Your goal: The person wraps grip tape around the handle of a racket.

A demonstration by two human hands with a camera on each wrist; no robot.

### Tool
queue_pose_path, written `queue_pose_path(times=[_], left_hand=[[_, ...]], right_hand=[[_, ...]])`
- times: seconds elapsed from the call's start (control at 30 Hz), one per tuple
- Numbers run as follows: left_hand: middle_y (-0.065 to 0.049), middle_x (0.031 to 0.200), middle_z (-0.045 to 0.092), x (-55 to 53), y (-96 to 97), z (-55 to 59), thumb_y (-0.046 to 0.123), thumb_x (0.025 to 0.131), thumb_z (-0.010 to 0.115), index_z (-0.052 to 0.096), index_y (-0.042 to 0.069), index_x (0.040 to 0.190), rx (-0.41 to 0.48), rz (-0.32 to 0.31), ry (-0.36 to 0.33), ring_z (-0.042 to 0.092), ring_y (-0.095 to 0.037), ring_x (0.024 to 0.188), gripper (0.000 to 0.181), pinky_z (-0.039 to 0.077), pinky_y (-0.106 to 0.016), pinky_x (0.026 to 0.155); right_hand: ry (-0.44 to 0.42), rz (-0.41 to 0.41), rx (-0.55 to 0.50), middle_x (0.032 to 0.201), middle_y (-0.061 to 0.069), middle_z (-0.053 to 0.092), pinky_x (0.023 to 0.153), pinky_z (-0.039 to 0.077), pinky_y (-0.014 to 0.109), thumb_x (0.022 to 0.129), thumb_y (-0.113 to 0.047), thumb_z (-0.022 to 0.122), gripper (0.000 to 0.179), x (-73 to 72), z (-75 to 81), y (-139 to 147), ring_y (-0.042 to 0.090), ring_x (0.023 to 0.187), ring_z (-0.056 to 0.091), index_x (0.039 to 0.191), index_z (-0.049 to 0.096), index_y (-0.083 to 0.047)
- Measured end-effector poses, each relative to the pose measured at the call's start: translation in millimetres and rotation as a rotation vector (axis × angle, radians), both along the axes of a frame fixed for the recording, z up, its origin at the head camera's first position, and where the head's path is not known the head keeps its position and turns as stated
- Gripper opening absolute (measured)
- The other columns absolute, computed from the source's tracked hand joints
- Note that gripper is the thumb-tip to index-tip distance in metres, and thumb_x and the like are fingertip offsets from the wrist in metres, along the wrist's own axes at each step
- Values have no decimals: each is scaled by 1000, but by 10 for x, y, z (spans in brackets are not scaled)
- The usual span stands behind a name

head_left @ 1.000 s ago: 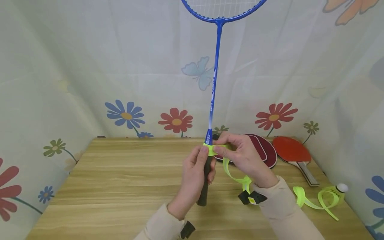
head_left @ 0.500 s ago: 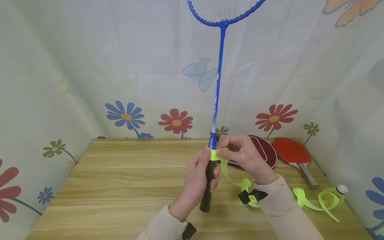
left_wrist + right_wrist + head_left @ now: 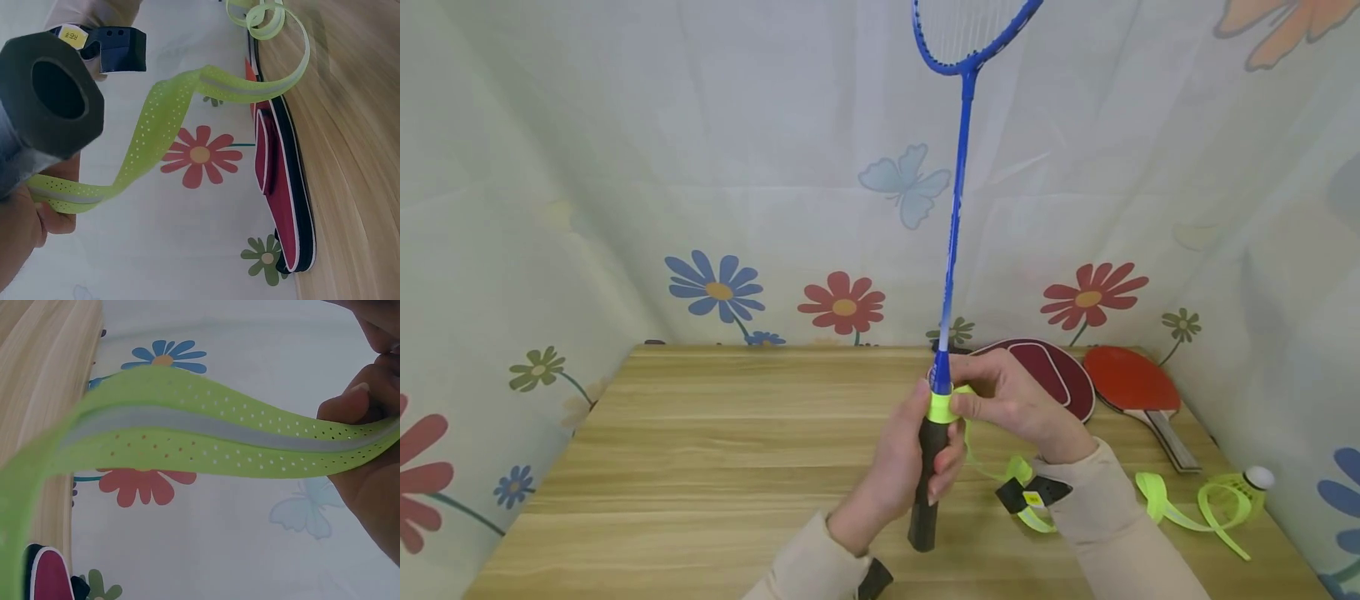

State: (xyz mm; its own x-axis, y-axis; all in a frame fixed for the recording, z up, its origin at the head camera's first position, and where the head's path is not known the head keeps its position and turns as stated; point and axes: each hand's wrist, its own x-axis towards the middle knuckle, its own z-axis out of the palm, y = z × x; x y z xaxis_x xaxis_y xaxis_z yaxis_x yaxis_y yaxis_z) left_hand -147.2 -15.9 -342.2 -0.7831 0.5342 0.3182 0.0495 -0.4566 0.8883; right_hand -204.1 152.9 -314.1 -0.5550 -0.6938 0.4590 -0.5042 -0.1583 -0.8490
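Behind the hands, a pale cloth backdrop [image 3: 775,208] printed with flowers and a butterfly; below them, a wood-grain table [image 3: 700,467]. Between the two hands, a blue badminton racket [image 3: 951,267], nearly upright, tipped slightly to the right, the top of its head cut off in the head view. Left hand [image 3: 898,467]: fingers curled round the dark handle [image 3: 926,508], thumb alongside its upper end, butt poking out below. Right hand [image 3: 1018,400]: bent, thumb and fingertips pinching yellow-green tape [image 3: 940,408] at the right side of the handle's top. Around that top, just above the curled left fingers, a band of the tape; from the right hand, a loose tail drooping toward the right wrist. Along the tape in both wrist views, rows of small holes and a grey middle stripe. On both forearms, beige sleeves [image 3: 1108,500].

Beyond the right hand and partly hidden by it, a dark red case [image 3: 1063,371] with white piping; just right of that, a red table-tennis bat [image 3: 1131,379]. To the right of the right sleeve, a curled strip [image 3: 1153,497] of matching tape beside a yellow shuttlecock [image 3: 1258,477]; impossible to tell whether joined to the tail.
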Motion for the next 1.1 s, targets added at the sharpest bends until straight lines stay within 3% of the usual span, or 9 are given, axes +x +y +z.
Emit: queue_pose_path(times=[0.13, 0.23, 0.37, 0.53, 0.67, 0.77, 0.9, 1.1], left_hand=[[6, 53, 39, -5, 4, -18, 47, 105, 18, 43, 10, 83, 43, -38, 40, 39, -9, 38, 50, 33, -24, 35], [6, 52, 40, -3, 12, -19, 45, 104, 29, 43, 8, 80, 17, -2, 34, 40, -8, 38, 47, 34, -24, 35], [3, 55, 46, -15, 16, -21, 44, 100, 45, 47, 3, 80, -70, 104, 12, 45, -9, 40, 45, 38, -23, 39], [-3, 71, 55, -24, -8, -61, 45, 99, 53, 49, 4, 101, -107, 237, -40, 53, -12, 51, 42, 47, -24, 50], [-6, 78, 59, -15, -7, -81, 37, 98, 57, 54, -4, 101, -81, 416, -93, 59, -15, 62, 41, 52, -27, 63], [-7, 77, 59, -11, 13, -85, 34, 99, 56, 59, -7, 96, -66, 538, -96, 57, -14, 63, 41, 50, -25, 63], [-7, 71, 55, 4, 30, -102, 36, 102, 48, 57, -9, 92, -45, 585, -70, 49, -13, 56, 47, 43, -21, 53], [-7, 67, 52, 25, 15, -103, 43, 103, 44, 60, -5, 90, -10, 560, -81, 44, -12, 48, 51, 38, -21, 47]], right_hand=[[65, 5, -41, 85, 7, 65, 73, 48, 36, 93, -19, 66, 14, 10, -6, -24, 24, 82, 55, 98, 72, -8], [95, -29, -78, 84, 7, 65, 76, 48, 36, 93, -15, 67, 10, 47, 3, -56, 24, 82, 54, 96, 73, -8], [138, -120, -97, 85, 7, 64, 78, 48, 35, 91, -9, 68, 6, 97, 22, -81, 25, 81, 54, 94, 73, -7], [222, -301, -108, 79, 5, 62, 61, 46, 28, 86, -2, 72, 7, 141, 12, -88, 20, 71, 51, 92, 73, -4], [271, -462, -101, 75, 2, 62, 50, 42, 26, 80, 5, 75, 14, 169, -3, -139, 16, 63, 50, 91, 75, -4], [266, -527, -100, 75, 2, 63, 48, 41, 26, 78, 4, 77, 15, 184, 2, -191, 16, 62, 50, 91, 75, -4], [233, -531, -81, 73, 1, 62, 53, 40, 26, 79, 1, 78, 13, 193, 20, -226, 17, 64, 50, 91, 76, -4], [146, -462, -57, 75, 4, 62, 60, 45, 27, 82, -1, 76, 13, 168, 32, -209, 20, 70, 52, 96, 76, -1]])
